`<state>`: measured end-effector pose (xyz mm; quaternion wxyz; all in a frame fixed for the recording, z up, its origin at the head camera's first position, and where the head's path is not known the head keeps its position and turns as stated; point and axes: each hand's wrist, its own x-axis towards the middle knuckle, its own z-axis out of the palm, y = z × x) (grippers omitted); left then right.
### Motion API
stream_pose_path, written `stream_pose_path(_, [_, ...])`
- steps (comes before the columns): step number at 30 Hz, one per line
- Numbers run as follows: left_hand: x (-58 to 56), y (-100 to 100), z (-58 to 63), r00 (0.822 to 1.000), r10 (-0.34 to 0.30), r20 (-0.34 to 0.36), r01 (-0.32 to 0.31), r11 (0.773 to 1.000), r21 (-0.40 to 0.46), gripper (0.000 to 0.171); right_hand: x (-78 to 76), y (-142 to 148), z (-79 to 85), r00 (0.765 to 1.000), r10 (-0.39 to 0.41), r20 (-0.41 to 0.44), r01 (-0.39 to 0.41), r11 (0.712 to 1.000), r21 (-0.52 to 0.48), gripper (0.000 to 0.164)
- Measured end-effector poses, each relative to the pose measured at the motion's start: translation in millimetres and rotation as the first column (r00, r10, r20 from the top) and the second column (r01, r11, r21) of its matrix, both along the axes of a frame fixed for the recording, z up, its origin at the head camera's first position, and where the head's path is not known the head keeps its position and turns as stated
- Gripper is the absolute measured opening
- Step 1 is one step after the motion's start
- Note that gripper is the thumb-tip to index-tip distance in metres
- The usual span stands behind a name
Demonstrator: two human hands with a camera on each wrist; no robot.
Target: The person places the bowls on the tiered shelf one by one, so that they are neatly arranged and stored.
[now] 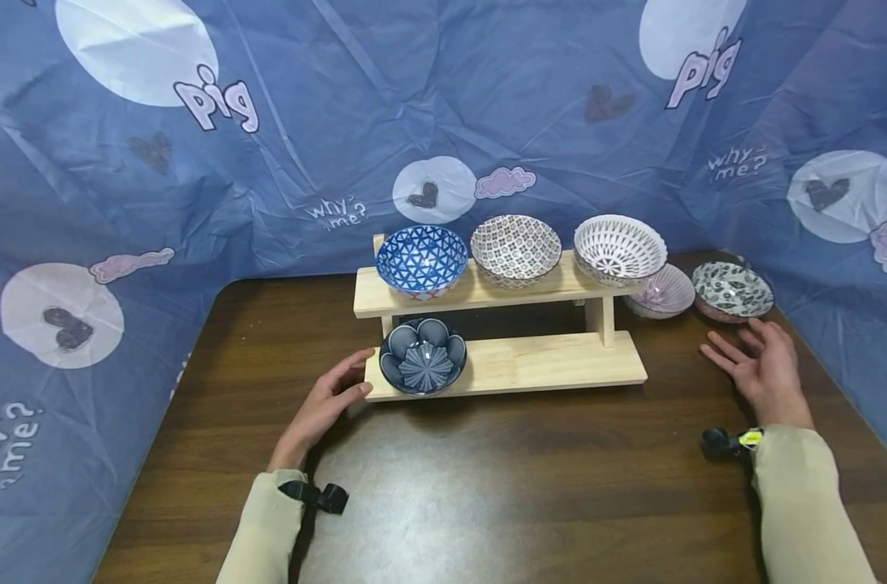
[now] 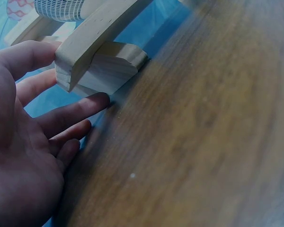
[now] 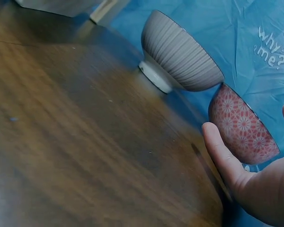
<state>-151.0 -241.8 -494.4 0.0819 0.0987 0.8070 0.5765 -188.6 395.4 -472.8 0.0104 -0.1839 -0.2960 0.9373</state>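
Note:
My left hand (image 1: 329,399) is at the left end of the wooden two-tier stand (image 1: 538,362), thumb and fingertips right at the lower board's end. The left wrist view shows its fingers (image 2: 71,113) spread loosely beside that board. On the lower board, near this hand, sits a dark blue flower-patterned bowl (image 1: 424,367). My right hand (image 1: 768,369) is palm up with relaxed fingers, just in front of a bowl with a dark leaf pattern inside (image 1: 734,289). Its red floral outside shows in the right wrist view, one fingertip close by its wall.
The top board carries a blue triangle-patterned bowl (image 1: 422,258), a brown-lattice bowl (image 1: 516,248) and a white bowl with dark strokes (image 1: 620,247). A pink-purple ribbed bowl (image 1: 660,292) stands on the table (image 1: 531,487), right of the stand. A blue printed cloth (image 1: 326,122) hangs behind.

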Motion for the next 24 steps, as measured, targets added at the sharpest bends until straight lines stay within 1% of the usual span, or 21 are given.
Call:
stream_pose_path(3, [-0.5,0,-0.5,1.0,0.002,0.001,-0.002,1.0,-0.003,0.053,-2.5,2,0.5,1.0,0.008,-0.025,-0.008,1.0,-0.009,0.019])
stream_pose_path(7, [-0.2,0,0.2,1.0,0.008,0.003,-0.008,1.0,-0.006,0.053,-7.6,5,0.3,0.999,0.018,-0.051,-0.017,1.0,0.011,0.024])
stream_pose_path(10, [0.3,0,1.0,1.0,0.009,0.003,-0.008,1.0,-0.009,0.053,-12.7,7,0.0,0.999,0.015,-0.044,-0.013,0.999,0.04,0.033])
stream_pose_path(17, [0.7,1,1.7,1.0,0.01,-0.001,-0.01,1.0,-0.011,0.053,-24.7,11,-0.1,1.0,0.009,0.013,-0.01,0.994,0.108,0.06])
stream_pose_path(24, [0.0,0,0.4,1.0,0.014,0.01,-0.014,1.0,-0.02,0.053,-31.7,12,0.0,1.0,0.022,0.012,-0.023,0.99,0.138,0.073])
